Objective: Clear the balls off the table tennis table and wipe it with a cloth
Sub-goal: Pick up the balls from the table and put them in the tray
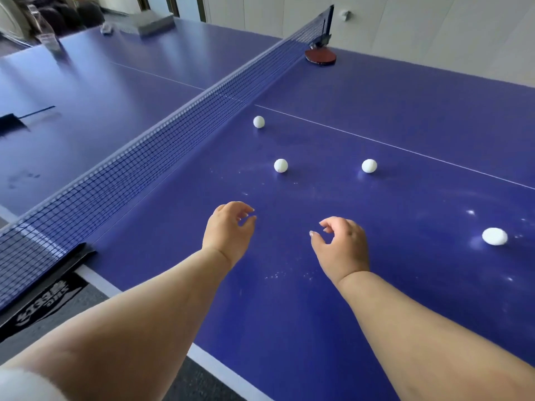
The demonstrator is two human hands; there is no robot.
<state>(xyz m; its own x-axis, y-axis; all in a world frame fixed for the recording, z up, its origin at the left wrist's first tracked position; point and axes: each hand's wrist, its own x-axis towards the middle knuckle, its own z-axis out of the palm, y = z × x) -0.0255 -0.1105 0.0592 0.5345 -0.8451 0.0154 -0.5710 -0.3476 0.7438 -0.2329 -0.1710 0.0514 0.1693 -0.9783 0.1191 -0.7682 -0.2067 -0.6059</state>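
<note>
We see both arms reaching out over the blue tabletop (376,299), near side of the net (173,123). Left grip (227,231) and right grip (341,246) both hover with fingers loosely curled and apart, holding nothing. Four white balls lie on this half, all beyond or beside the grips and touching neither. Nearest ball (494,236) sits well off to the right of the right grip, slightly blurred. Middle-left ball (280,165) lies ahead of the left grip; middle-right ball (369,165) lies ahead of the right grip, level with it. Farthest ball (258,122) rests close to the net, just short of the white centre line. Surface shows pale specks and smudges around the grips and the nearest ball. A red paddle (320,57) lies flat by the far net post (325,33). Across the net: a dark flat object (10,121) at the left edge, a grey stack (153,23) and a clear bottle (47,31) at the far end. Light wall panels run behind the tabletop on the right.
</note>
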